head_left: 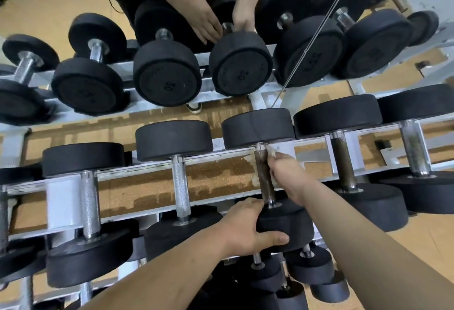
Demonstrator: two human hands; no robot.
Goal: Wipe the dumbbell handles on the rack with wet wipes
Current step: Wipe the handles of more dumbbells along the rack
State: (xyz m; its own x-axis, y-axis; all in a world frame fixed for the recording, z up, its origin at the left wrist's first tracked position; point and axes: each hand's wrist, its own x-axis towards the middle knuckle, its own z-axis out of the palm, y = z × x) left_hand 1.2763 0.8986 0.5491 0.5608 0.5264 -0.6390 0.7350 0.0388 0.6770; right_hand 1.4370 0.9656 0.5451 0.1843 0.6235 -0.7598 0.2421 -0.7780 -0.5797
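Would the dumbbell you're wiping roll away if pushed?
Probably not far: the black round-ended dumbbell with the dark metal handle sits across the white rack rails, and the left hand grips its near end. It is likely very heavy, given its thick ends.

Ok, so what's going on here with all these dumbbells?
A person is cleaning dumbbells that sit on a white rack. Their left hand grips the near head of one dumbbell, apparently steadying it. Their right hand holds a white wet wipe against the far end of that dumbbell's dark handle. The neighbouring dumbbells rest on the rack with no hand on them.
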